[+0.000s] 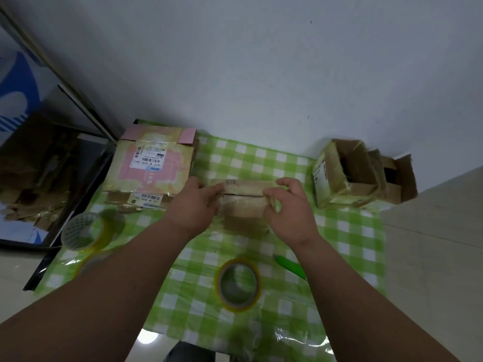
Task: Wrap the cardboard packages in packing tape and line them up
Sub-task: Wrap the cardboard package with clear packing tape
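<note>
A small brown cardboard package (244,198) lies in the middle of the green checked tablecloth (347,239). My left hand (194,203) holds its left end, with fingers reaching over the top. At its right end my right hand (288,205) grips the package, fingers curled over the top edge and thumb at the front. Nearer to me a roll of clear yellowish packing tape (238,284) lies flat. A second tape roll (85,231) stands at the left edge of the table.
A flat pink-and-tan taped box with shipping labels (154,163) lies at the back left. Open taped cardboard boxes (358,173) stand at the back right. A green cutter (290,266) lies beside my right forearm. Loose cardboard (28,168) is piled left of the table.
</note>
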Demonstrator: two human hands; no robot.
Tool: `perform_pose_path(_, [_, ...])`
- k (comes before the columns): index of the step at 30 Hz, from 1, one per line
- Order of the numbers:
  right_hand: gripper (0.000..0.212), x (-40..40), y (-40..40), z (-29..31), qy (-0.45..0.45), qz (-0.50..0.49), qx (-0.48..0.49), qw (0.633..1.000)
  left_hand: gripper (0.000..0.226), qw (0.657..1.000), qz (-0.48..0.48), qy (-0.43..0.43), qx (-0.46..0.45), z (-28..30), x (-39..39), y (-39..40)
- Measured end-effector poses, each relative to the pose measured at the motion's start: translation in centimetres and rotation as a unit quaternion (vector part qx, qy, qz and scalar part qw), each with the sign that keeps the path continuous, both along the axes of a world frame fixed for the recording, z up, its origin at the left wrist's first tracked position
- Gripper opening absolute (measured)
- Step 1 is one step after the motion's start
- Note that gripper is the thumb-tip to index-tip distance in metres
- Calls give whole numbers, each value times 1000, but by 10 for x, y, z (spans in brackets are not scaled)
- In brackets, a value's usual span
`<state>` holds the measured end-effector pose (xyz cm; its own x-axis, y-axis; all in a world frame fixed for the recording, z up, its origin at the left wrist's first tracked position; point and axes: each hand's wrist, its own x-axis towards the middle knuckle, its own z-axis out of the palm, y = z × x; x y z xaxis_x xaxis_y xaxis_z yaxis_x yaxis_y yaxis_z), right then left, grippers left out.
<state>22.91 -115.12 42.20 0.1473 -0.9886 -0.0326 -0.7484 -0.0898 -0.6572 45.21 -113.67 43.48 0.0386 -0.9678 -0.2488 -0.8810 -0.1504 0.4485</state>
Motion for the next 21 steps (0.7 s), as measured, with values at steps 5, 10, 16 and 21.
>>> perform_pose_path(5, [30, 0, 10, -8, 80, 29, -52, 995, 49, 996, -47, -63, -38, -14, 1, 9])
perform_pose_path(10, [43, 2, 13, -12, 149, 36, -22, 988, 72, 987, -118, -106, 24, -22, 2, 3])
perform_pose_path(16, [52, 5, 21, -18, 161, 17, -33, 986, 73, 985, -125, -117, 27, -30, 2, 11])
perform_pose_path(21, [44, 5, 20, -17, 134, -3, -25, 991, 66, 989, -117, -86, 16, -27, -4, 13])
